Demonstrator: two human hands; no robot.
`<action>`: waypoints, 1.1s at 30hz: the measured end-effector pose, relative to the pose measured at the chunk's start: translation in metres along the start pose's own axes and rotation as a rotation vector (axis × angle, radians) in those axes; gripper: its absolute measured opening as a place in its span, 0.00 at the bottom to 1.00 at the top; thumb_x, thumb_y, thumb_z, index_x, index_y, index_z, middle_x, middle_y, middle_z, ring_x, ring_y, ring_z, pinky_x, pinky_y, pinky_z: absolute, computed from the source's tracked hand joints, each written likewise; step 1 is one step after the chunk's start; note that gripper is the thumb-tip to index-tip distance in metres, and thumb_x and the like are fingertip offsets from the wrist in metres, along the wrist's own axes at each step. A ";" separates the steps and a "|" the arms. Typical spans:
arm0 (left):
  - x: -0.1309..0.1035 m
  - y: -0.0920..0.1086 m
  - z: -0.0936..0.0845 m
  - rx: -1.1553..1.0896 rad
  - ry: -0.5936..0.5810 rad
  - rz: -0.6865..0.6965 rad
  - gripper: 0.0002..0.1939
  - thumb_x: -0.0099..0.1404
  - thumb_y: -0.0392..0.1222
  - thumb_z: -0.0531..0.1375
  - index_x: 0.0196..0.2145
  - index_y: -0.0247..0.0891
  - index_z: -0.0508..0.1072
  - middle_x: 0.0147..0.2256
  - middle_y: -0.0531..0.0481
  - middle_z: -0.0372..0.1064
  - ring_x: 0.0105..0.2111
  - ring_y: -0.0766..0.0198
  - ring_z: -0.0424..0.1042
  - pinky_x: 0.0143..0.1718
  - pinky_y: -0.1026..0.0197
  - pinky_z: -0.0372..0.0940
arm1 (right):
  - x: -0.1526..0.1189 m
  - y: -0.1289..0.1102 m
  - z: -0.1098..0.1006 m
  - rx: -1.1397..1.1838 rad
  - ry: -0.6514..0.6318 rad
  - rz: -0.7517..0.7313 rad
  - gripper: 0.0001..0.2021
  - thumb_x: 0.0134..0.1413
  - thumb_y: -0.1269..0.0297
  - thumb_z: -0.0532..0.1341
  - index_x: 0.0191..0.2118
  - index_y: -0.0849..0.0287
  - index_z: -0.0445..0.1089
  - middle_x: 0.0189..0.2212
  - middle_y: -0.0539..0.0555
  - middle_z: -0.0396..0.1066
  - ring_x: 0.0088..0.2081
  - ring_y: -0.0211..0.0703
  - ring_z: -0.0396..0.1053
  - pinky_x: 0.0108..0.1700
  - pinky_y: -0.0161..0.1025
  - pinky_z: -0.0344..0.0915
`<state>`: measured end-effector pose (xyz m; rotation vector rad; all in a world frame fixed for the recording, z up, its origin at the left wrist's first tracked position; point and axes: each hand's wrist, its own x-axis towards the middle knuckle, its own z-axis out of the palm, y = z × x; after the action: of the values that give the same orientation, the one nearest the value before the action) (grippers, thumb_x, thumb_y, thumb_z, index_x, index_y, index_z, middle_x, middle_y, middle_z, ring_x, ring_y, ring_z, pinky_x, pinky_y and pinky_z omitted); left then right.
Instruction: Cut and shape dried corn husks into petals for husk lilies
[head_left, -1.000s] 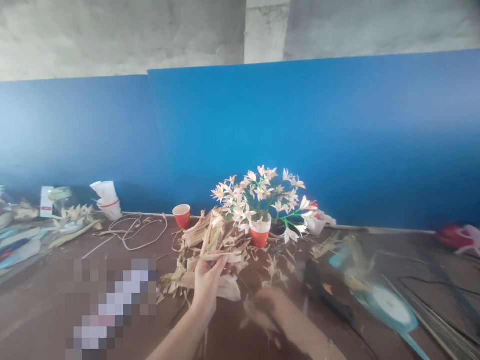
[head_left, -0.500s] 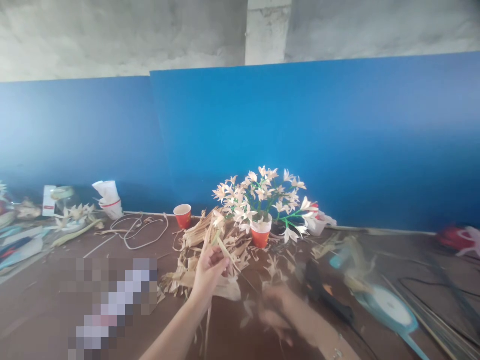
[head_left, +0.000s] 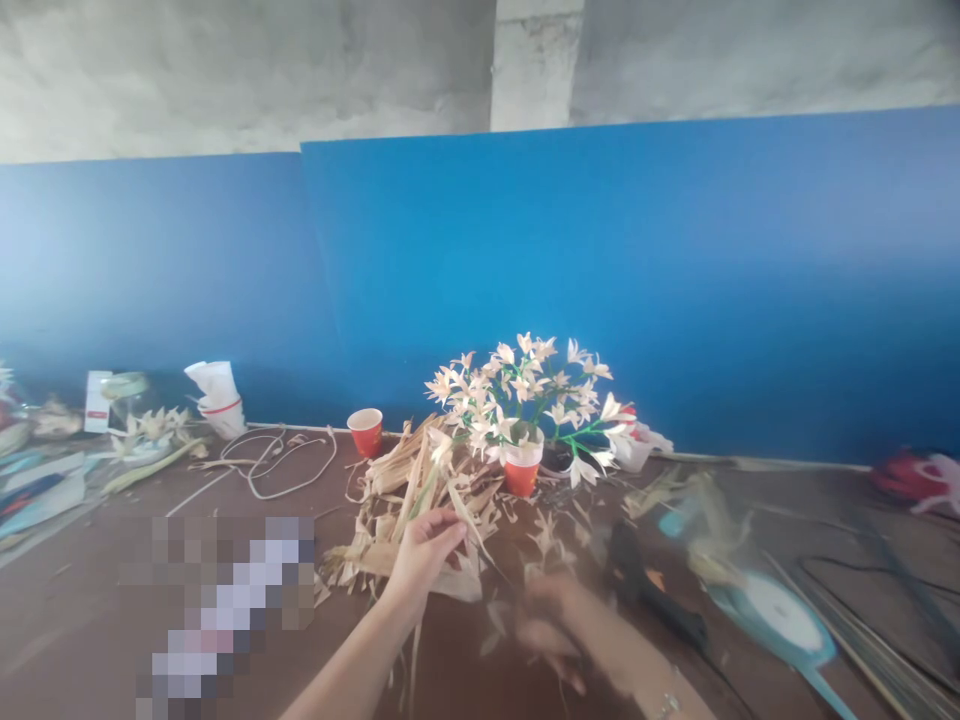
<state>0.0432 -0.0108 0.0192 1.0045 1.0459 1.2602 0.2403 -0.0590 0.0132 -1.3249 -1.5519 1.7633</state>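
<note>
Head view: left hand (head_left: 422, 553) pinching dried leaf strips (head_left: 442, 495) above husk pile (head_left: 409, 520) on brown table (head_left: 90, 610), mid-frame; right hand (head_left: 551, 625) blurred, low beside pile, grip can't tell; behind pile: orange cup w/ white paper flowers (head_left: 521, 400); small red cup (head_left: 366, 432) further left; black glue gun (head_left: 649, 590) to right.

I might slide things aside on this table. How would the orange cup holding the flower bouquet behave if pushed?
The orange cup is probably light and top-heavy: the flower bouquet spreads much wider than the cup's base, so it may well tip rather than slide. The blooms look thin and papery, likely fragile. Dried husk strips lie against its left side and could snag it.
</note>
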 end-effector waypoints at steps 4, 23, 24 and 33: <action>-0.002 0.000 0.001 -0.025 -0.042 -0.059 0.06 0.45 0.40 0.66 0.20 0.34 0.75 0.17 0.50 0.69 0.16 0.70 0.64 0.16 0.70 0.59 | 0.003 0.008 -0.003 -0.010 -0.012 0.024 0.11 0.42 0.59 0.63 0.27 0.62 0.67 0.10 0.41 0.60 0.10 0.28 0.57 0.10 0.24 0.42; -0.005 -0.012 0.003 -0.086 -0.170 -0.175 0.11 0.45 0.44 0.67 0.20 0.34 0.73 0.17 0.51 0.69 0.15 0.69 0.66 0.17 0.69 0.60 | -0.009 0.000 -0.014 -0.063 0.025 0.148 0.07 0.39 0.64 0.64 0.27 0.61 0.68 0.08 0.40 0.60 0.09 0.26 0.54 0.10 0.23 0.45; -0.005 -0.013 0.004 -0.075 -0.169 -0.181 0.11 0.45 0.44 0.67 0.21 0.34 0.72 0.17 0.51 0.69 0.16 0.68 0.68 0.17 0.69 0.60 | -0.010 -0.001 -0.015 -0.083 0.042 0.152 0.07 0.39 0.65 0.64 0.27 0.61 0.68 0.08 0.41 0.61 0.09 0.26 0.53 0.10 0.22 0.45; -0.005 -0.014 0.006 0.005 -0.079 -0.123 0.10 0.46 0.43 0.66 0.22 0.35 0.72 0.20 0.51 0.72 0.20 0.66 0.71 0.19 0.68 0.64 | -0.010 0.000 -0.026 -0.173 -0.054 0.148 0.03 0.41 0.68 0.62 0.26 0.60 0.70 0.11 0.42 0.63 0.11 0.28 0.58 0.11 0.23 0.52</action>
<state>0.0520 -0.0162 0.0070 0.9715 1.0342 1.1099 0.2669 -0.0545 0.0192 -1.5212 -1.7082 1.7990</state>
